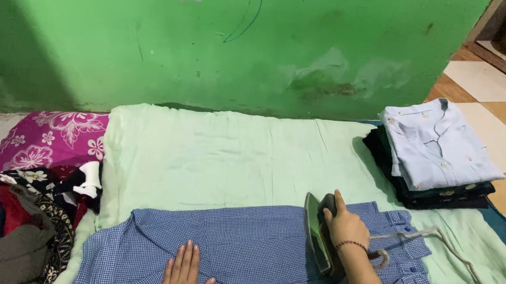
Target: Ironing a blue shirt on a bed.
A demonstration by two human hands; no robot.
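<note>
— What's in your right hand (346, 228)?

— My fingers are wrapped around the iron (321, 237), tipped on its edge on the blue checked shirt (257, 255).

— And your left hand (184, 281)?

— Open, palm flat on the shirt, which lies on the pale green cloth (211, 156) — folded clothes (433, 154) sit well apart.

bare forearms, beaded bracelet (350, 245)

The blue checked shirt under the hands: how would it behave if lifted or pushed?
The blue checked shirt lies flat with soft folds, so it would probably droop when lifted. Pushed, it would likely bunch up; the left hand presses it flat while the right hand grips the iron.
</note>
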